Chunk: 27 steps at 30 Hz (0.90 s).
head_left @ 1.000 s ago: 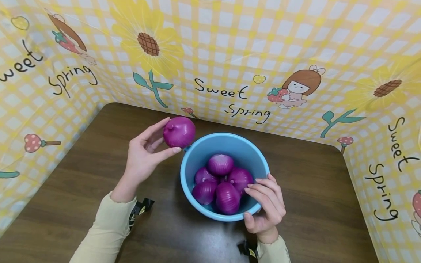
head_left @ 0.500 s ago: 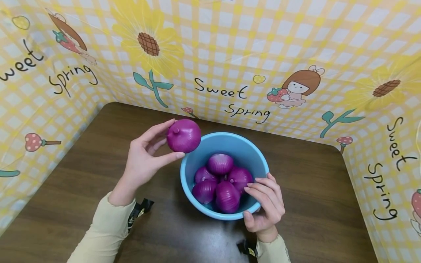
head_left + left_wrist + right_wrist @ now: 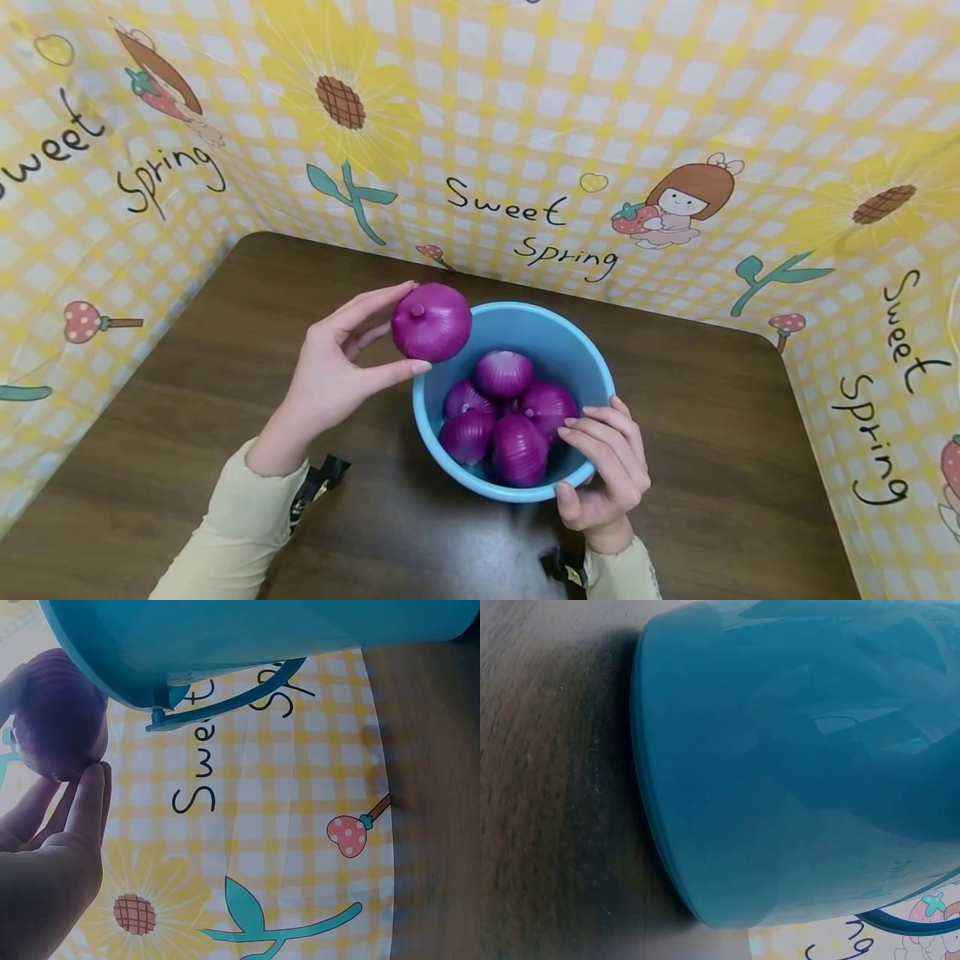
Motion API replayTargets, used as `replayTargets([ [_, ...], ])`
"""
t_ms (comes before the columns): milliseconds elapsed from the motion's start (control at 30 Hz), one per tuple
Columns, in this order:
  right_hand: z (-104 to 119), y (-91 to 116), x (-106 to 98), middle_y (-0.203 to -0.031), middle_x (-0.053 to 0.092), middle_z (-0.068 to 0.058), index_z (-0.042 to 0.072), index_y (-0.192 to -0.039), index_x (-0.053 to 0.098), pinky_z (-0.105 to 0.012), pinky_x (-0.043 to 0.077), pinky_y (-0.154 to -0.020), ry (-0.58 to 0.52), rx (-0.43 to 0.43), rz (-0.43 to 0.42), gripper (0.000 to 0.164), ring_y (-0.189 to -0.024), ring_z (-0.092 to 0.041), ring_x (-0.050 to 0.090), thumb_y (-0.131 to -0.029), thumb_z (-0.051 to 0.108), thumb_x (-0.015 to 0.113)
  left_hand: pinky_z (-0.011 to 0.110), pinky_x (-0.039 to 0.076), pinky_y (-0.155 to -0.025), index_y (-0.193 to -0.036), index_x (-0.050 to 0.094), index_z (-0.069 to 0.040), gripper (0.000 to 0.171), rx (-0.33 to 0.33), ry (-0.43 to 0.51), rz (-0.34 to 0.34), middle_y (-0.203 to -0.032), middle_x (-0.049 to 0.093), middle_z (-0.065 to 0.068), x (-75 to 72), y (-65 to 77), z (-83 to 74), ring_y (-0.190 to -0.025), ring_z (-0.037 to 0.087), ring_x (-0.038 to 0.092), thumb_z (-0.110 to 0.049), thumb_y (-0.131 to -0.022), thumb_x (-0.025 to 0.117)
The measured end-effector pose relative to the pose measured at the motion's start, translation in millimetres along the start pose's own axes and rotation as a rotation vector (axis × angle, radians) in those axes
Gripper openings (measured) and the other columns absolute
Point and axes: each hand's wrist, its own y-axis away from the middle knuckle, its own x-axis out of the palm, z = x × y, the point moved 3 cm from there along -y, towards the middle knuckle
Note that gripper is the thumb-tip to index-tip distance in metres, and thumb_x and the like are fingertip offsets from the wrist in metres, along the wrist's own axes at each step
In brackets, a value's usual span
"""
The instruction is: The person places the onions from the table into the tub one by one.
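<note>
My left hand (image 3: 333, 375) pinches a purple onion (image 3: 432, 322) between fingers and thumb, held up at the left rim of a blue bucket (image 3: 551, 325). In the left wrist view the onion (image 3: 60, 712) appears beside the bucket's rim, fingertips against its lower side. Several more purple onions (image 3: 519, 450) lie inside the bucket. My right hand (image 3: 611, 467) grips the bucket's near right rim, fingers over the inside and thumb outside. The right wrist view is filled by the bucket's outer wall (image 3: 780, 772), its base on the table.
The bucket stands on a dark brown wooden table (image 3: 712, 433). A yellow checked cloth (image 3: 480, 108) with flowers and lettering rises behind and on both sides. The bucket's blue handle (image 3: 232, 701) hangs at its side in the left wrist view.
My left hand has carried the onion to the right and slightly nearer, so that it now overlaps the bucket's left rim in the head view. My right hand stays on the rim.
</note>
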Motion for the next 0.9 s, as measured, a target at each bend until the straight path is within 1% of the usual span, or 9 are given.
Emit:
replayTargets([
  [233, 0, 1, 0, -0.069, 0.069, -0.019, -0.006, -0.070, 0.072, -0.052, 0.050, -0.096, -0.003, -0.005, -0.005, 0.053, -0.071, -0.039, 0.061, -0.090, 0.042, 0.067, 0.036, 0.051, -0.099, -0.141, 0.063, -0.014, 0.076, -0.014, 0.008, 0.076, -0.138, 0.061, 0.002, 8.7, 1.8, 2.7, -0.126, 0.024, 0.057, 0.007, -0.072, 0.090],
  [433, 0, 1, 0, -0.069, 0.069, -0.019, -0.006, -0.070, 0.072, -0.053, 0.050, -0.096, -0.003, -0.002, 0.005, 0.053, -0.070, -0.039, 0.061, -0.090, 0.042, 0.066, 0.036, 0.051, -0.099, -0.141, 0.063, -0.015, 0.077, -0.026, 0.020, 0.120, -0.138, 0.060, 0.000, 16.2, 3.5, 2.4, -0.126, 0.023, 0.056, 0.003, -0.072, 0.091],
  [533, -1, 1, 0, -0.070, 0.069, -0.019, -0.006, -0.070, 0.072, -0.053, 0.050, -0.096, -0.005, -0.002, 0.012, 0.052, -0.071, -0.039, 0.061, -0.090, 0.042, 0.066, 0.036, 0.051, -0.099, -0.141, 0.062, -0.016, 0.077, -0.025, 0.012, 0.137, -0.138, 0.060, -0.001, 19.0, 4.3, 1.7, -0.126, 0.022, 0.057, 0.001, -0.072, 0.092],
  [700, -1, 0, 0, -0.070, 0.069, -0.019, -0.006, -0.070, 0.072, -0.053, 0.050, -0.096, -0.003, -0.001, 0.013, 0.052, -0.071, -0.039, 0.061, -0.090, 0.042, 0.066, 0.036, 0.052, -0.098, -0.141, 0.063, -0.015, 0.079, 0.001, -0.016, 0.156, -0.137, 0.061, -0.002, 22.9, 4.6, 1.8, -0.125, 0.021, 0.058, -0.001, -0.070, 0.094],
  [900, -1, 1, 0, -0.069, 0.069, -0.019, -0.006, -0.070, 0.072, -0.053, 0.050, -0.096, -0.004, -0.003, 0.006, 0.052, -0.071, -0.039, 0.061, -0.090, 0.042, 0.066, 0.035, 0.052, -0.097, -0.140, 0.064, -0.015, 0.079, 0.018, -0.045, 0.168, -0.137, 0.061, -0.002, 26.0, 4.7, 2.4, -0.124, 0.020, 0.059, -0.004, -0.069, 0.095],
])
